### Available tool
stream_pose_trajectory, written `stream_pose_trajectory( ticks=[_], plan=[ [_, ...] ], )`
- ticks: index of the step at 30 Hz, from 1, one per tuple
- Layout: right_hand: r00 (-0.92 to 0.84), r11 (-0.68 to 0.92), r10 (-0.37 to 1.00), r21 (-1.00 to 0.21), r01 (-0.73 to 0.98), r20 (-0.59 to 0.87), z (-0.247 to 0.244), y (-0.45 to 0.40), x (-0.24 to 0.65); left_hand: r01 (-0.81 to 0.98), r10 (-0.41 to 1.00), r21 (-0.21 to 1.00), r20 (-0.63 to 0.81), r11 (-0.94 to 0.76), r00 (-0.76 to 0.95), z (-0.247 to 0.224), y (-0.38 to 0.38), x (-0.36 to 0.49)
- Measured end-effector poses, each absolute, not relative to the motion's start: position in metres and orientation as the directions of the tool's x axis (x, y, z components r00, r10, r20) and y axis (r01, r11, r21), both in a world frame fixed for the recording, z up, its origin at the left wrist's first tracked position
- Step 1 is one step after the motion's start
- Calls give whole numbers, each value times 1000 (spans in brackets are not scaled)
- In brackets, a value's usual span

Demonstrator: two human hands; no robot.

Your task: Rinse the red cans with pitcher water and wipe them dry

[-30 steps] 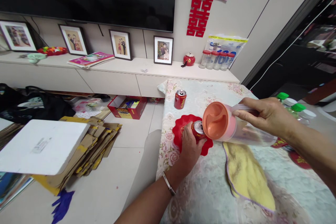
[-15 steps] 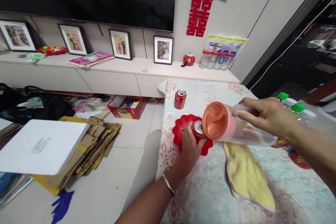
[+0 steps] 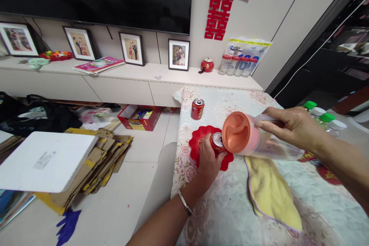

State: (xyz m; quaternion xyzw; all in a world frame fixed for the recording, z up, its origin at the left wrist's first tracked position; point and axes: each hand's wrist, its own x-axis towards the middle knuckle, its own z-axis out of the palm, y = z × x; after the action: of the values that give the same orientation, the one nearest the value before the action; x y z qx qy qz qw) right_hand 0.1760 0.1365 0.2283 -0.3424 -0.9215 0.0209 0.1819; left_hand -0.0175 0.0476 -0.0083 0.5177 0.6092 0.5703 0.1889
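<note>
My left hand [image 3: 209,157] is wrapped round a red drink can [image 3: 217,141] with an opened top, over a scalloped red plate [image 3: 194,144]. In my right hand [image 3: 291,125] is the handle of a clear plastic pitcher [image 3: 276,146] with an orange lid [image 3: 236,132]. The pitcher lies tilted almost level, its lid end right beside the can's opening. Whether liquid runs between them I cannot tell. A second red can [image 3: 197,108] stands upright farther back on the table.
A yellow cloth [image 3: 273,192] lies on the flowered tablecloth [image 3: 225,215]. Bottles with green caps [image 3: 327,118] stand behind my right arm. Along the wall, a low cabinet [image 3: 121,84] bears picture frames and jars. Flattened cardboard [image 3: 106,157] and a white box [image 3: 46,161] are at the left.
</note>
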Motion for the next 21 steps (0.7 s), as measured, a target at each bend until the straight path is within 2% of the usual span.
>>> stream_pose_trajectory(
  ticks=[6,11,21],
  plan=[
    [-728,805,587,-165,570,355,228,142,175,415,849,892,352,-178,-394,-9,47,-18],
    [-713,798,596,-173,578,368,226,145,177,419,851,891,352,-176,-391,-10,48,-18],
    [-745,828,549,-121,548,379,226,143,177,409,847,892,360,-190,-392,-10,48,-17]
  ],
)
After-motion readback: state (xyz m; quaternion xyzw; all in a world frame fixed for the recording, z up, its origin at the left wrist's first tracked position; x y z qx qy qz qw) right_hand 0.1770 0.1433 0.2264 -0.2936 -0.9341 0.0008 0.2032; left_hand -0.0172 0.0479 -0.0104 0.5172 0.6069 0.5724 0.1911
